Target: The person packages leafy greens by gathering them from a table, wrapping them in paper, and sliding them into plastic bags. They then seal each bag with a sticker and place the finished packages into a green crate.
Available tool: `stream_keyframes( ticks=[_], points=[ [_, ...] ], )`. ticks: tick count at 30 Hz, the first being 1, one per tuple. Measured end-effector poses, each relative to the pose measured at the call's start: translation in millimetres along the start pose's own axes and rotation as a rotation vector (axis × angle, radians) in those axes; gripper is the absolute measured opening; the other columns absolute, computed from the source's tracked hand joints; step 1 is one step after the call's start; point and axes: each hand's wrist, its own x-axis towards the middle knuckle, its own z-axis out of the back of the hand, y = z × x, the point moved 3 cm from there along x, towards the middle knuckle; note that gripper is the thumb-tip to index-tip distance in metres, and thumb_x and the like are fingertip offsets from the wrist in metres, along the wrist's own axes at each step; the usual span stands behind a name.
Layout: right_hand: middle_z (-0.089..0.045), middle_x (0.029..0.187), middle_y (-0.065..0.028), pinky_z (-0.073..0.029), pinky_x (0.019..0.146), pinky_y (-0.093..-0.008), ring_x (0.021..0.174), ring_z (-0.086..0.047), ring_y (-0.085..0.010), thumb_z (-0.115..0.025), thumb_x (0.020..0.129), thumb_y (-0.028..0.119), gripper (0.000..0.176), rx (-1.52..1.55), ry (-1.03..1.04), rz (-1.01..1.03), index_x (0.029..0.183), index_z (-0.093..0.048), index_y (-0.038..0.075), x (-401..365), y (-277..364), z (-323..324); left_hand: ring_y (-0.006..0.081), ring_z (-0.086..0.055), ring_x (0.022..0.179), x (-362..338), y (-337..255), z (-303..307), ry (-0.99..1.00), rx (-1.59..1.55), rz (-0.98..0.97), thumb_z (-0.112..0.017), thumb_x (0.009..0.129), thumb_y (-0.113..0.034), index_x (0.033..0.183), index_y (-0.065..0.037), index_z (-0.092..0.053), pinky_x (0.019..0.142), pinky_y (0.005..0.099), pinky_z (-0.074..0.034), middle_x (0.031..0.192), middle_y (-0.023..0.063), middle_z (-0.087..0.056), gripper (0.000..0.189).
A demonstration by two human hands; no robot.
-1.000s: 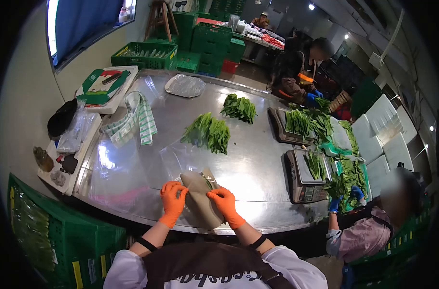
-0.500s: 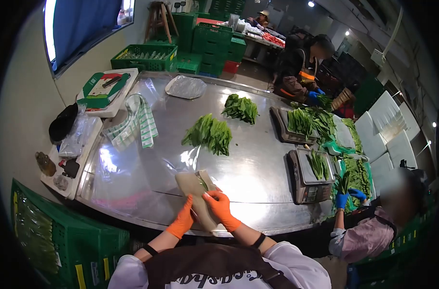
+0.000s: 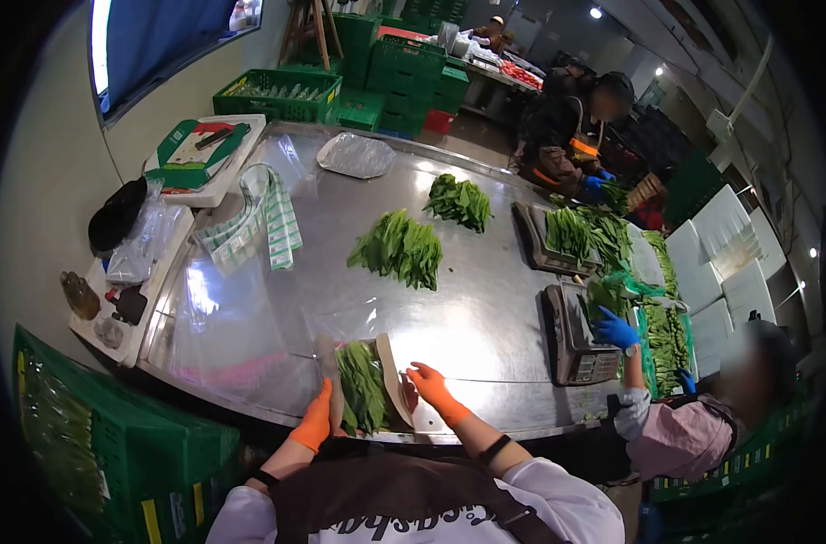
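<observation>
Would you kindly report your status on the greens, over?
Left hand and right hand on wrapper edges. Greens inside, wrapper open. Loose pile well apart, nothing between.

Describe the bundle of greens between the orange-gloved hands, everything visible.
The bundle of greens is a compact, elongated sheaf of dark green leafy stalks, lying flat at the near edge of the steel table, lengthwise away from the person. A pale tan wrap flanks it on both sides, open on top. The left hand presses the wrap's left side; the right hand touches its right flap.
</observation>
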Motion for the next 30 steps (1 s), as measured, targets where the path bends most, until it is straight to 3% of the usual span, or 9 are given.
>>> stream_keyframes(
  ticks=[8,10,12,15,18,20,23,28,30],
  points=[
    [-0.068,0.076,-0.0136,-0.051,0.071,-0.0357,0.074,-0.066,-0.0268,-0.054,0.086,0.052,0.047,-0.303,0.252,-0.134,0.097,-0.07,0.009,-74,18,-12,0.0216,-0.062,0.087,-41,31,15,0.054,0.276,-0.09,-0.049,0.087,-0.059,0.107,0.002,-0.06,0.064,0.0391,-0.046,0.094,0.0103,-0.065,0.065],
    [-0.068,0.076,-0.0142,-0.051,0.069,-0.033,0.07,-0.066,-0.0225,-0.058,0.086,0.046,0.042,-0.366,0.259,-0.04,0.093,-0.071,0.006,-42,21,-8,0.0254,-0.064,0.072,-9,17,33,0.019,0.845,-0.121,-0.042,0.088,-0.061,0.086,0.003,-0.065,0.061,0.04,-0.047,0.074,0.0141,-0.065,0.069],
    [-0.064,0.063,-0.0076,-0.048,0.059,-0.0288,0.06,-0.06,-0.0148,-0.059,0.087,0.037,0.042,-0.252,0.109,0.025,0.077,-0.067,-0.003,-11,76,11,0.0267,-0.062,0.057,-18,-36,4,0.004,0.863,-0.392,-0.036,0.092,-0.058,0.074,0.004,-0.064,0.055,0.0385,-0.048,0.063,0.0164,-0.062,0.071],
    [-0.054,0.054,-0.0023,-0.04,0.049,-0.0238,0.051,-0.05,-0.0092,-0.055,0.091,0.029,0.038,0.221,0.228,0.019,0.063,-0.061,0.002,-15,188,50,0.0244,-0.064,0.053,-78,-122,-42,0.233,0.462,-0.295,-0.037,0.095,-0.049,0.073,0.003,-0.062,0.048,0.0305,-0.05,0.062,0.0122,-0.062,0.062],
    [-0.053,0.053,-0.0018,-0.037,0.047,-0.024,0.049,-0.048,-0.0081,-0.056,0.09,0.027,0.038,0.318,0.203,0.109,0.062,-0.059,0.003,-26,205,62,0.0228,-0.063,0.053,-105,-137,-52,0.358,0.4,-0.259,-0.038,0.095,-0.051,0.07,0.001,-0.059,0.049,0.0317,-0.05,0.062,0.0126,-0.062,0.062],
    [-0.054,0.056,-0.0005,-0.036,0.044,-0.0222,0.048,-0.046,-0.007,-0.057,0.088,0.026,0.036,0.337,0.168,0.012,0.061,-0.058,0.002,-23,182,57,0.0213,-0.061,0.053,-105,-133,-50,0.245,0.738,-0.584,-0.043,0.093,-0.052,0.066,-0.002,-0.055,0.05,0.0326,-0.05,0.06,0.0124,-0.06,0.058],
    [-0.051,0.053,-0.0007,-0.032,0.04,-0.0227,0.042,-0.042,-0.0075,-0.058,0.087,0.024,0.034,0.231,0.059,-0.041,0.06,-0.058,0.002,-25,187,91,0.019,-0.057,0.052,-80,-130,-32,0.343,0.278,-0.115,-0.048,0.09,-0.054,0.065,-0.005,-0.052,0.051,0.0309,-0.048,0.056,0.0103,-0.056,0.055],
    [-0.053,0.054,-0.0033,-0.034,0.041,-0.0223,0.044,-0.045,-0.0083,-0.06,0.087,0.023,0.034,0.359,0.081,0.022,0.061,-0.06,0.001,-48,196,113,0.0231,-0.061,0.057,-112,-130,-47,0.474,0.328,-0.068,-0.046,0.091,-0.053,0.067,-0.003,-0.054,0.057,0.0352,-0.053,0.056,0.0114,-0.054,0.055],
    [-0.062,0.067,-0.0075,-0.043,0.054,-0.0306,0.058,-0.056,-0.0183,-0.064,0.083,0.023,0.023,-0.282,0.082,0.245,0.072,-0.064,0.003,-43,180,110,0.0249,-0.062,0.058,-58,-83,-39,0.481,0.258,0.034,-0.045,0.092,-0.053,0.069,-0.001,-0.056,0.057,0.0341,-0.052,0.056,0.0129,-0.055,0.057]
  ],
)
